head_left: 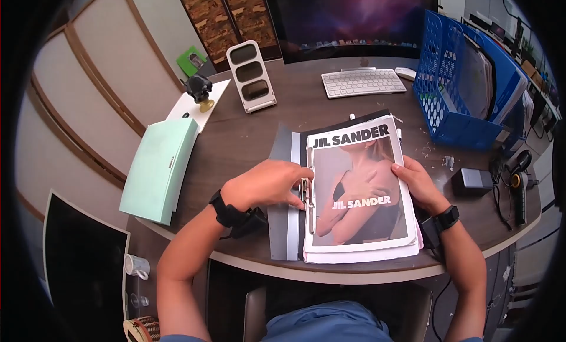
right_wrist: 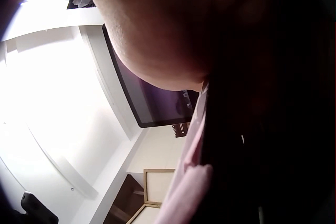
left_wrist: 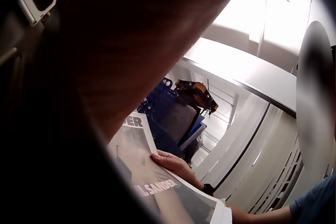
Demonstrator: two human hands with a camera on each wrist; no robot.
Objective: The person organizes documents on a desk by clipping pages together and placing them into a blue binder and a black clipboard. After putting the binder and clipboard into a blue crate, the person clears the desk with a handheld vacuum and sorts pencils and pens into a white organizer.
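A stack of paper sheets [head_left: 359,165], topped by a page printed "JIL SANDER", lies in a dark grey folder [head_left: 279,236] near the front of the desk. Along the stack's left edge runs a metal clip [head_left: 312,215]. My left hand [head_left: 265,184] pinches the clip's metal part at this edge between thumb and fingers. With the thumb on top, my right hand [head_left: 420,184] grips the right edge of the stack, its other fingers hidden beneath. Pinkish sheets [right_wrist: 191,155] show close under the right hand in the right wrist view.
A mint-green box file [head_left: 156,168] stands at the left. A blue file rack [head_left: 457,106] holds papers at the right, behind a black charger [head_left: 473,181] and cables. Keyboard [head_left: 364,83], mouse [head_left: 405,73] and monitor [head_left: 354,24] are at the back.
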